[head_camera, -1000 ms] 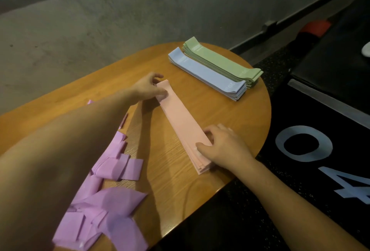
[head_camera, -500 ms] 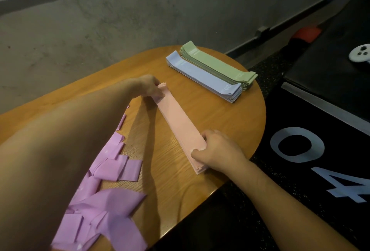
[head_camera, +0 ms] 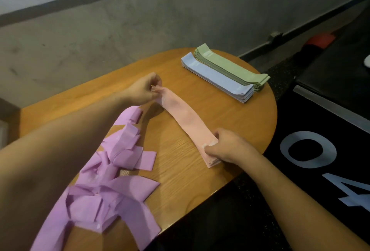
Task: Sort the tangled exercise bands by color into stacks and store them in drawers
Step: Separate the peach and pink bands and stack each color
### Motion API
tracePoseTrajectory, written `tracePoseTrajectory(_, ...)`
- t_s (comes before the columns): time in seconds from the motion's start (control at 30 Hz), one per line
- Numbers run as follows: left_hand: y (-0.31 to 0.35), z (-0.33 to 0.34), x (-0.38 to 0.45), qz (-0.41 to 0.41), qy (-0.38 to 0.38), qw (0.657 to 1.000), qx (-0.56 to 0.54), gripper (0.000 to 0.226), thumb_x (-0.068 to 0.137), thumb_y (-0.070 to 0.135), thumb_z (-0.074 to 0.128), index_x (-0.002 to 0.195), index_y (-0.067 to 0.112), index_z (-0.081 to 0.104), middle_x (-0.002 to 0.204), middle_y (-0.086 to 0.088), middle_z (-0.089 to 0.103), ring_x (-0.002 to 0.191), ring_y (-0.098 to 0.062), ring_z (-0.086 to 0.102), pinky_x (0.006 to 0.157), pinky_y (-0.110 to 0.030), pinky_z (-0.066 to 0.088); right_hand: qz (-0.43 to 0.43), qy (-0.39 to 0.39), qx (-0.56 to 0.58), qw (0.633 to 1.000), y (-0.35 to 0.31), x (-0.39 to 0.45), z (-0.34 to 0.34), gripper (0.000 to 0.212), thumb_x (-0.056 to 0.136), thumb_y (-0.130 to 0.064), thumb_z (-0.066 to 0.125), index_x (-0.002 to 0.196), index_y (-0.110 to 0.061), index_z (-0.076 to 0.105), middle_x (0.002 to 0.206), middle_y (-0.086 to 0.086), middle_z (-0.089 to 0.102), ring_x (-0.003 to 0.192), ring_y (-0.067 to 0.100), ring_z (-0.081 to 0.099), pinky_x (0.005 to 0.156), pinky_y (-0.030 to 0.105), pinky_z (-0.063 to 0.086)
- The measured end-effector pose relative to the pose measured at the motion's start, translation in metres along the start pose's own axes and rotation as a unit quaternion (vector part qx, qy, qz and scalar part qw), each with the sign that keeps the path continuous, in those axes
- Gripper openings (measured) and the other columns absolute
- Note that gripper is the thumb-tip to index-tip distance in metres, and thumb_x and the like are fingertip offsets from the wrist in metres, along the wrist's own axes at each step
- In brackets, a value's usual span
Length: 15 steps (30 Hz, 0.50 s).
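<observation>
Both hands on the pink stack (head_camera: 187, 122) mid-table: left hand (head_camera: 143, 90) pinches its far end, right hand (head_camera: 226, 146) pinches the near end by the table's (head_camera: 200, 180) right edge. Squaring-up step, I'd say. Next: tackle the purple tangle (head_camera: 108, 180) at the near-left edge.

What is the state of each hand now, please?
Left hand: closed, pinching the far end of the pink bands.
Right hand: closed, gripping their near end.
</observation>
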<state>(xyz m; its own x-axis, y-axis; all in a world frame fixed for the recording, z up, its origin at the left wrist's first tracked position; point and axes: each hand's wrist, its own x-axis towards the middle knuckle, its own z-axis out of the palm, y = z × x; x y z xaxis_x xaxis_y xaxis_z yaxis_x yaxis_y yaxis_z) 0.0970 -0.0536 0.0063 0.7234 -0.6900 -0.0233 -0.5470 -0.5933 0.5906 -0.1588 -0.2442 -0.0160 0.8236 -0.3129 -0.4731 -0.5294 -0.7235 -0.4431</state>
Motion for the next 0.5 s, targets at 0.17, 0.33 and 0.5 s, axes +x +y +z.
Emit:
tracePoseTrajectory(0.17,-0.007,-0.004,-0.032,0.047,-0.033,0.998,0.003,0.069,0.090,-0.014,0.055,0.148,0.022,0.044,0.117,0.006,0.057,0.105,0.009,0.060,0.090,-0.007,0.045,-0.025,0.007,-0.004,1.000,-0.001,-0.002,0.001,0.036,0.086,-0.042,0.062,0.116,-0.024,0.054,0.116,-0.001,0.054,0.106,0.019,0.054,0.091,0.040,0.052)
tracePoseTrajectory(0.33,-0.030,0.000,-0.058,0.118,0.047,0.985,0.121,0.065,0.090,-0.008,0.058,0.149,0.018,0.047,0.113,0.002,0.049,0.105,-0.019,0.054,0.094,-0.027,0.041,-0.075,0.030,0.018,0.997,-0.001,-0.003,-0.008,0.018,0.096,-0.032,0.058,0.105,-0.021,0.047,0.095,0.000,0.061,0.085,0.018,0.061,0.070,0.036,0.050)
tracePoseTrajectory(0.5,-0.034,0.013,-0.080,0.122,0.106,0.984,0.078,0.054,0.094,-0.006,0.058,0.146,0.006,0.049,0.112,0.000,0.046,0.100,-0.010,0.049,0.097,-0.022,0.039,-0.163,0.127,-0.056,0.977,0.014,0.011,-0.036,0.019,0.099,-0.030,0.057,0.114,-0.028,0.045,0.108,-0.002,0.065,0.090,0.015,0.064,0.079,0.038,0.059)
